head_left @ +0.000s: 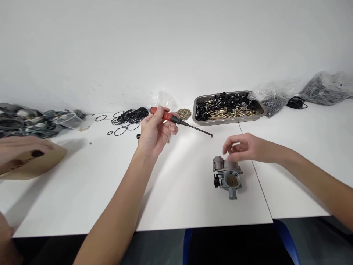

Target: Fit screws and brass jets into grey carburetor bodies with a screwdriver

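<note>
A screwdriver [167, 115] with a red and black handle is held in my left hand [154, 132], above the white table. Its dark shaft points right, and a tiny dark piece shows at the tip. My right hand [240, 147] is just above the grey metal carburetor [232, 179], fingers curled and apart, holding nothing that I can see. The carburetor rests on the table with its round bore facing the front and a black knob on its left side.
Behind stands a metal tray [230, 122] of brass and black parts. Black rubber rings [129, 117], brass bits [184, 113] and plastic bags [327, 88] lie along the wall. At left, another person's hand [23, 147] is over a tan container [52, 160].
</note>
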`<state>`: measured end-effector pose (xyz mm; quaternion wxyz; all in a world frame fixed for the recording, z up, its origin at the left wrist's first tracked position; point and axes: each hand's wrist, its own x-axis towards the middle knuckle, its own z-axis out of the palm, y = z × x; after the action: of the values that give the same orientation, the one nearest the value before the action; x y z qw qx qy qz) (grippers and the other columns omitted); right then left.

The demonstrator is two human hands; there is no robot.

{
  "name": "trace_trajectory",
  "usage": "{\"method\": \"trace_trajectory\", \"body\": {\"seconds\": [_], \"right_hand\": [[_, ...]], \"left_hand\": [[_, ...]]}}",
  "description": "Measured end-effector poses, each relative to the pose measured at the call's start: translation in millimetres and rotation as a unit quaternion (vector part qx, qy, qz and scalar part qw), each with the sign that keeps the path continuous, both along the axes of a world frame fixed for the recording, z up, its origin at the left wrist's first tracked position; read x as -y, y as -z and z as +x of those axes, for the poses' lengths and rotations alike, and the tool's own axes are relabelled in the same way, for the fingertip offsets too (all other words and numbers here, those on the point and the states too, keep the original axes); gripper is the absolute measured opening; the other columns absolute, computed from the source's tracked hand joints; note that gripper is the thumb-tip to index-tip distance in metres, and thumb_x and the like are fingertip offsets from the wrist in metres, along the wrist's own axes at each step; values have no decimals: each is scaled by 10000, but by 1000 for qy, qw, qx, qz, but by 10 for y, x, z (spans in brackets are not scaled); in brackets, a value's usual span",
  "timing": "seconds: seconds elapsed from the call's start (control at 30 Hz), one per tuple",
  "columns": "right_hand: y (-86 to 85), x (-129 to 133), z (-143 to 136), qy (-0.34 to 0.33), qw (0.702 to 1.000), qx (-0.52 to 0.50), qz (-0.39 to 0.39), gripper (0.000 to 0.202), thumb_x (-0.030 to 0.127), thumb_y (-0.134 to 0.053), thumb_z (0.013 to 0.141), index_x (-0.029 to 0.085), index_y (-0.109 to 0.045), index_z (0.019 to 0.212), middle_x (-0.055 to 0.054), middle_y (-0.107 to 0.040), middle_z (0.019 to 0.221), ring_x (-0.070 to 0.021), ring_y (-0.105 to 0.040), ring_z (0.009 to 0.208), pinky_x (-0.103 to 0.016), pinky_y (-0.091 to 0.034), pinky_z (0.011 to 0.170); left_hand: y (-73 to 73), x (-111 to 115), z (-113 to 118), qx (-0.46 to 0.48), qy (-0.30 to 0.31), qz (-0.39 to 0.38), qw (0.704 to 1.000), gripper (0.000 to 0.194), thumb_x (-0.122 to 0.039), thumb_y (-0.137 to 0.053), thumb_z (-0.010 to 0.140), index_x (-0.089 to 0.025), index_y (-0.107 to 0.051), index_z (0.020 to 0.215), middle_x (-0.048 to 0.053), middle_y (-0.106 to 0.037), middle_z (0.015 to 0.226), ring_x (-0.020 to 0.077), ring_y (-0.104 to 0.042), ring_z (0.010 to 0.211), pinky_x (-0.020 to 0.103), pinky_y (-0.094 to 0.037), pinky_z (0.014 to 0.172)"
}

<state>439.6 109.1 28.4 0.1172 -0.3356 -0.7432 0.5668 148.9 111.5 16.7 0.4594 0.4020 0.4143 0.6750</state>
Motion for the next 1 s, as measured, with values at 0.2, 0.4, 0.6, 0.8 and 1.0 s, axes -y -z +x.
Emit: {"method": "trace_trajectory", "body": {"seconds": [0.2,0.4,0.6,0.8,1.0], "right_hand": [[283,-92,-3,126,988,-56,67,398,456,-819,738,185,-751,1021,-37,-635,877,-111,-526,633,-298,-408,597],[359,11,-118,141,978,-133,78,333,405,-862,697,209,-800,960,-53,-646,969,-120,-563,685,-312,-478,630],[380,7,-149,154,971,-167,77,224,387,-845,724,211,-806,857,-44,-663,919,-105,-555,632,-306,-450,594],[354,-7,-136,164,968,-147,121,239,420,-847,720,194,-772,739,-38,-667,856,-102,-536,605,-305,-435,585],[257,-15,-97,185,961,-121,164,278,462,-842,726,194,-766,733,-37,-658,814,-124,-549,630,-314,-440,604]], "left_hand": [[-32,80,98,-22,40,7,999,297,-469,-684,905,-190,-598,849,29,-705,739,86,-548,383,237,-480,362],[-48,122,162,-37,59,12,997,282,-463,-678,908,-196,-604,856,43,-727,778,93,-552,392,238,-474,362],[-36,124,191,-37,68,12,997,279,-451,-698,895,-193,-609,837,46,-734,794,91,-550,397,235,-477,373],[-30,122,203,-51,65,13,996,300,-469,-706,885,-190,-610,834,46,-739,787,91,-544,395,235,-473,365],[-87,201,282,-64,30,33,997,303,-441,-759,849,-171,-623,829,52,-734,783,115,-580,420,262,-493,379]]}}
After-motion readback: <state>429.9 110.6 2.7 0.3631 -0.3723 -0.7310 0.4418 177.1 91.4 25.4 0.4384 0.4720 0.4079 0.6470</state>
